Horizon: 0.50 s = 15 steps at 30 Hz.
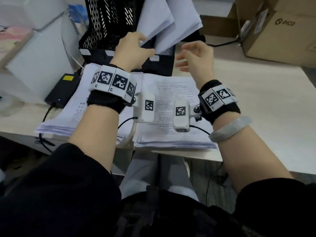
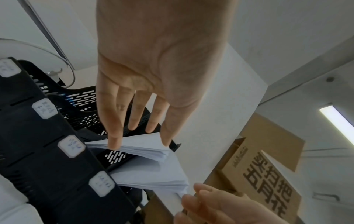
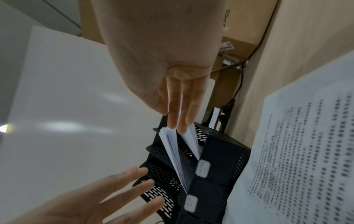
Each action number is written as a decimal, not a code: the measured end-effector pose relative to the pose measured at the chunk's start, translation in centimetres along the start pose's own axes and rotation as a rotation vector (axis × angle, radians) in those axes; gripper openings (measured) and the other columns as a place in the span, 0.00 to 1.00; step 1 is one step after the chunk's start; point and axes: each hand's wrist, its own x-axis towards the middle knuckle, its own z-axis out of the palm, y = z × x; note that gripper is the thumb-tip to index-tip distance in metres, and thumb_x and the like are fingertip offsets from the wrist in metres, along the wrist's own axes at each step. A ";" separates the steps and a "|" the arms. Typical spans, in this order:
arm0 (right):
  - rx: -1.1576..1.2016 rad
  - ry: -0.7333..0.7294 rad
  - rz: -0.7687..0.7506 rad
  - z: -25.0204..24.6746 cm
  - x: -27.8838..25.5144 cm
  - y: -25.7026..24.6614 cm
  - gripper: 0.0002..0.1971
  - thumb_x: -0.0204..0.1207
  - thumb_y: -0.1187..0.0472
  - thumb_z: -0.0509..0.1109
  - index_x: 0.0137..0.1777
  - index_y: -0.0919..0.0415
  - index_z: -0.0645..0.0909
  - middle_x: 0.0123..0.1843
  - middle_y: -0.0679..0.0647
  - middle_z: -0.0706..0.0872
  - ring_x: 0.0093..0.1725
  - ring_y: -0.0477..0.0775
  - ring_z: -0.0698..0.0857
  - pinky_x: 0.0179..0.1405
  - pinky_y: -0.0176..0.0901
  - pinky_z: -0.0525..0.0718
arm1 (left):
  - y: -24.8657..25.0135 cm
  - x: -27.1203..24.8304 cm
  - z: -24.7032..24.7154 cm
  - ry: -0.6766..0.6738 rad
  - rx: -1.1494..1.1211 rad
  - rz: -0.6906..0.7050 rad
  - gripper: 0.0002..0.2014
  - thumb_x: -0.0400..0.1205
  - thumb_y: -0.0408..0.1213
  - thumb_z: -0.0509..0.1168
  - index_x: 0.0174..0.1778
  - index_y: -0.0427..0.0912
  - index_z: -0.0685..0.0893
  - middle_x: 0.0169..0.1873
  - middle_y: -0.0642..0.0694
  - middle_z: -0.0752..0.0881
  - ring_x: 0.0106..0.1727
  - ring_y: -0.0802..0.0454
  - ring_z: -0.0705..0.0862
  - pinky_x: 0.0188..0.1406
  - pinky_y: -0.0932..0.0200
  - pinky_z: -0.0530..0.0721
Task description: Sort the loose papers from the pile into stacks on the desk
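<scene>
Left hand [image 1: 135,48] at the papers [image 1: 164,23] in the black file rack [image 1: 106,28].
Its straight fingers press the sheets, which stand long axis upward, leaning right; the right hand [image 1: 196,57] hovers relaxed, holding nothing.

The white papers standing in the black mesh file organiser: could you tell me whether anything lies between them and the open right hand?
Nothing visible does: the right hand hangs open beside the white papers, with only air between them.

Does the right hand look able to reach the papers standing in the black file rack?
Probably yes: the right hand hovers open beside the papers, nothing between them.
</scene>
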 end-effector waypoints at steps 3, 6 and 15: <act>0.012 0.005 -0.050 -1.3 -2.4 -0.6 0.07 0.76 0.71 0.62 0.48 0.62 0.80 0.37 0.59 0.88 0.30 0.54 0.88 0.31 0.39 0.85 | 0.7 -3.1 0.2 -0.023 -0.075 0.036 0.22 0.77 0.44 0.69 0.67 0.45 0.77 0.66 0.47 0.79 0.57 0.46 0.85 0.39 0.56 0.88; 0.003 -0.006 -0.066 -2.6 -4.6 -0.8 0.06 0.75 0.71 0.64 0.48 0.65 0.81 0.37 0.60 0.89 0.31 0.54 0.88 0.31 0.38 0.85 | 1.1 -6.3 1.2 -0.099 -0.091 0.053 0.19 0.78 0.43 0.69 0.64 0.44 0.80 0.61 0.47 0.83 0.52 0.49 0.86 0.35 0.60 0.85; -0.237 -0.038 0.062 -6.5 -9.2 2.7 0.05 0.72 0.64 0.72 0.47 0.59 0.85 0.40 0.51 0.88 0.42 0.47 0.85 0.41 0.33 0.78 | -0.4 -13.2 5.8 -0.620 0.100 0.112 0.28 0.70 0.40 0.78 0.66 0.43 0.80 0.65 0.47 0.82 0.65 0.55 0.79 0.68 0.58 0.76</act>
